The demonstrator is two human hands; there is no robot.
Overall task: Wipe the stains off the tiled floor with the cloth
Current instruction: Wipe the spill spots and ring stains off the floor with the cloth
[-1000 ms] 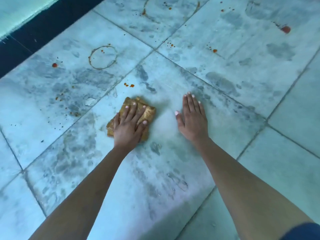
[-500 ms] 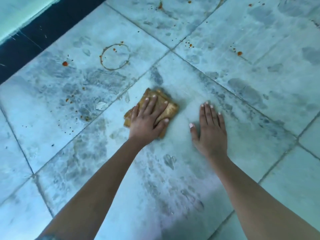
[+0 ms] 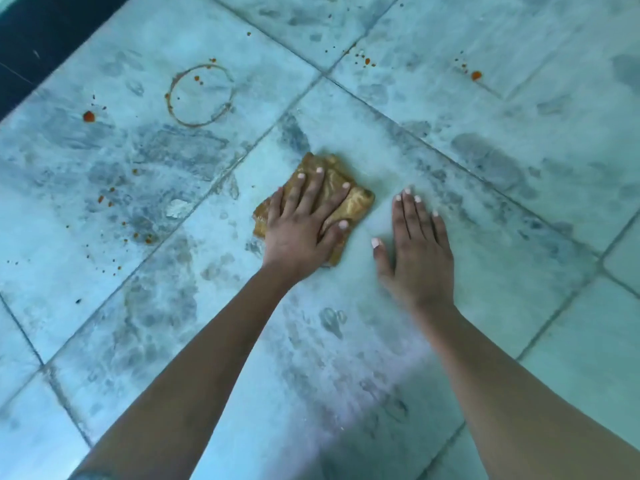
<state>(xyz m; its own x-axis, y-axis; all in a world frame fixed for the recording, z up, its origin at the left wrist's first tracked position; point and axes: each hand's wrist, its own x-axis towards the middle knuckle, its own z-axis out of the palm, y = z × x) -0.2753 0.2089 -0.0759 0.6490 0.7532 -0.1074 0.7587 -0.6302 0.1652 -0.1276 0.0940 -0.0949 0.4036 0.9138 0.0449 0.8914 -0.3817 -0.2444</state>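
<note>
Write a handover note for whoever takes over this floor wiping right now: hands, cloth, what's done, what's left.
Left hand: flat on the folded cloth, fingers straight, pressing it to the tiled floor.
Right hand: flat on the bare tile beside the cloth, holding nothing.
Done: the tile under both hands shows no orange marks, only grey smears.
Left: the ring stain, the red drop and the specks on the tile to the left, plus the orange spots on the far tiles.
</note>
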